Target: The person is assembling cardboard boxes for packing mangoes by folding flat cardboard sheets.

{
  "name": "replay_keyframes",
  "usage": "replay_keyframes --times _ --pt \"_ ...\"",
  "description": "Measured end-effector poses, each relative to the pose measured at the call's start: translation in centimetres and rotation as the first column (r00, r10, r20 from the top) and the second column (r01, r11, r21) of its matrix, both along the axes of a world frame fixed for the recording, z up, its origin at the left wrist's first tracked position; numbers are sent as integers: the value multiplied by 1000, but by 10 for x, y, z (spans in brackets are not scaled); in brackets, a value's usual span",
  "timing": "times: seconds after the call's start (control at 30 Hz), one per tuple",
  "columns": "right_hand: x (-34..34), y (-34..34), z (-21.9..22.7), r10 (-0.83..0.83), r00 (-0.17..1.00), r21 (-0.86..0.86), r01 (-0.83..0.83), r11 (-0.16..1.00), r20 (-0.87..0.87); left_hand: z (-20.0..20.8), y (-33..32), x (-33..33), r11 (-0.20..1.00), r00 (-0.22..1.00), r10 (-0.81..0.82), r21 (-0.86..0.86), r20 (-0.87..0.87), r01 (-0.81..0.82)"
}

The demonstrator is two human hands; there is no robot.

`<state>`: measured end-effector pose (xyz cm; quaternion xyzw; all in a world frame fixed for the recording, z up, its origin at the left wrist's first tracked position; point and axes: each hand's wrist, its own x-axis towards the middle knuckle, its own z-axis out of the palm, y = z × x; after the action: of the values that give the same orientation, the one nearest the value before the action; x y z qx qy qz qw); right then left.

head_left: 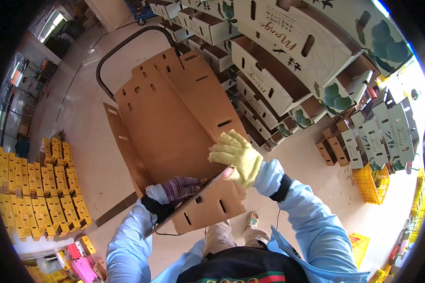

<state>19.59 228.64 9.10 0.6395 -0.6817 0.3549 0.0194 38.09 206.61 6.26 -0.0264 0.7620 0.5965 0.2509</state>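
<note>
A large, partly folded cardboard box (170,122) lies in front of me, its plain brown inner side up. Oblong slots run along its raised walls. The near end flap (212,205) tilts up toward my body. My left hand (180,188), in a dark purple knit glove, holds that flap from its inner side, with the thumb side near the fold. At the flap's right corner, my right hand (238,158) in a pale yellow glove grips the edge. Its bare thumb tip shows on the near side, and its fingers reach over the box.
A black tubular handle (123,40) curves behind the box. Stacks of white printed cartons (269,70) rise close on the right. Yellow cartons (38,188) stand piled at left. Further right are a yellow plastic crate (370,184) and more cartons (382,134).
</note>
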Motion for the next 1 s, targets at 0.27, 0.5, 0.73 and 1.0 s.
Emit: replay_keyframes --times 0.27,0.5,0.73,1.0 --pt "13 -36 -34 -305 952 128 303 945 4 -11 -60 137 402 508 559 -321 -656 -857" --pt "31 -20 -24 -452 856 187 415 890 251 -74 48 151 58 15 997 667 -70 -742" --pt "72 17 -31 -434 851 16 450 893 295 -56 44 112 78 -11 933 232 -361 -970" --pt "50 -26 2 134 936 388 3 922 -326 -34 43 94 -24 657 0 -657 -754 -753"
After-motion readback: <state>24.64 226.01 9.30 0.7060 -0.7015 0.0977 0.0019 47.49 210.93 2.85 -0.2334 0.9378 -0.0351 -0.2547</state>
